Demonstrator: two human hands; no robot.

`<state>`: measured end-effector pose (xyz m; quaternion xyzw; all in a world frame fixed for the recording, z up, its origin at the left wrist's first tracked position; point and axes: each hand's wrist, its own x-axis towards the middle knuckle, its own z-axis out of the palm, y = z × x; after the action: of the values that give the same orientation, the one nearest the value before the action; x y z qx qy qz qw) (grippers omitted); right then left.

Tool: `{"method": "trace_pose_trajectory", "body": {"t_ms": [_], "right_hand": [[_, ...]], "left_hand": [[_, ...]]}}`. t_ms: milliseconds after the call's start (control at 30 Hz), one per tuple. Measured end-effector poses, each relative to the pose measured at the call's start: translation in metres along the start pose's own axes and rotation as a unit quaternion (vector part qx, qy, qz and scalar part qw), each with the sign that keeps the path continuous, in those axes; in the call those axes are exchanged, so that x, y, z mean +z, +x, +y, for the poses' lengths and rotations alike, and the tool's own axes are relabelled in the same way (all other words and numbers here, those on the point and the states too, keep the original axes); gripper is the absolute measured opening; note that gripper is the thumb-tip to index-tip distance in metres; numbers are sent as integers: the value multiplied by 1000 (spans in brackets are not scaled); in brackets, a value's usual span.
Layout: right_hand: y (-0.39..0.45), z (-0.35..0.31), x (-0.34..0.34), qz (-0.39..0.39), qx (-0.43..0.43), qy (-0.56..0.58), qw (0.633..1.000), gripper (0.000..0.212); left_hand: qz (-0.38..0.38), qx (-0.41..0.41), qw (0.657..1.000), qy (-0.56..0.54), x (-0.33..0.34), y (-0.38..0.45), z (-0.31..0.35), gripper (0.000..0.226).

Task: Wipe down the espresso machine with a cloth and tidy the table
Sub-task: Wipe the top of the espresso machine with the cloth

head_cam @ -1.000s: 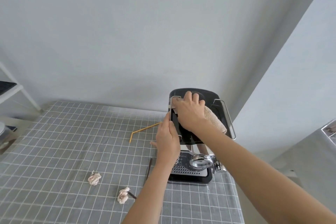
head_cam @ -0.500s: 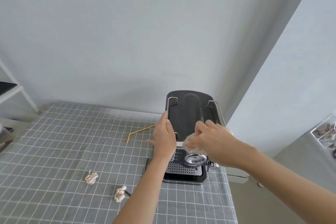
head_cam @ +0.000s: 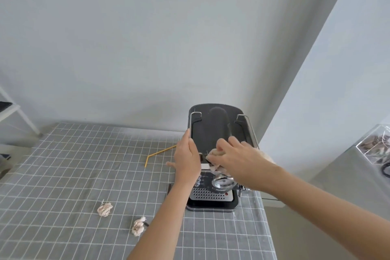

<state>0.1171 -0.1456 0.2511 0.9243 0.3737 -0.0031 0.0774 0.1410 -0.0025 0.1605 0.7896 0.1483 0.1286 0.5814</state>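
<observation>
Black and shiny silver, the espresso machine [head_cam: 215, 133] stands at the back right of the table [head_cam: 63, 175], close to the wall. Its long side runs from the wall toward me, and its front, with the buttons and the drip tray [head_cam: 209, 194] full of little holes, faces me.

My left hand [head_cam: 187, 159] is wrapped around the machine's left side near the silver rail, fingers curled on it. My right hand [head_cam: 238, 158] is closed around the tan cloth [head_cam: 216, 153] and presses it on the front top edge of the machine. Most of the cloth is hidden under my fingers, so I only see small bits poking out. My hands also hide the middle of the machine's front, and I cannot read the buttons.

On the grey checked tablecloth lie two crumpled paper balls, one [head_cam: 104, 209] well to the left and one [head_cam: 138, 226] near my left arm. A bent yellow straw [head_cam: 160, 153] lies left of the machine, its far end hidden behind my left hand. A thin dark stick [head_cam: 168, 189] peeks out beside my left wrist.

The machine is near the table's right edge, with just a thin strip of cloth beside it. The left half of the table has lots of open room. A clear box [head_cam: 375, 145] sits off to the right, cut off by the picture's edge.
</observation>
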Motion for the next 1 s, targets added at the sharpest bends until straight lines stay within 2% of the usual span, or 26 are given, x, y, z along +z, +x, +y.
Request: {"method": "trace_pose_trajectory", "body": {"t_ms": [133,300,467,567,633,700,800,867,900,1000], "right_hand": [[20,6,-5,15,55,-12,998,45],[5,0,-5,-15,23,-6,1000,43],[25,11,-7,-4,78,26,997,54],[-2,-3,-6,-46,37,51,997,49],[-25,-4,-17,-89,13,123,988,47],[-30,15,-30,-73,64,230,968,40],[-6,63,-36,112,250,305,912,32],[23,87,-29,169,326,325,871,29],[36,91,-23,161,341,323,868,31],[62,77,12,48,320,190,927,29]], "left_hand": [[-2,-33,999,17,-2,-1,3,43],[-9,-12,1000,12,-5,-3,4,44],[-5,-26,1000,16,-4,-2,5,43],[-7,-13,1000,11,-5,-4,5,43],[-8,-8,1000,11,-4,-4,5,44],[-3,-19,1000,6,-3,-4,6,43],[5,-34,999,-4,-2,-6,9,42],[12,-28,1000,-6,-2,-6,9,42],[13,-28,1000,-2,-2,-6,10,42],[14,-36,999,19,-2,-5,9,42]]}}
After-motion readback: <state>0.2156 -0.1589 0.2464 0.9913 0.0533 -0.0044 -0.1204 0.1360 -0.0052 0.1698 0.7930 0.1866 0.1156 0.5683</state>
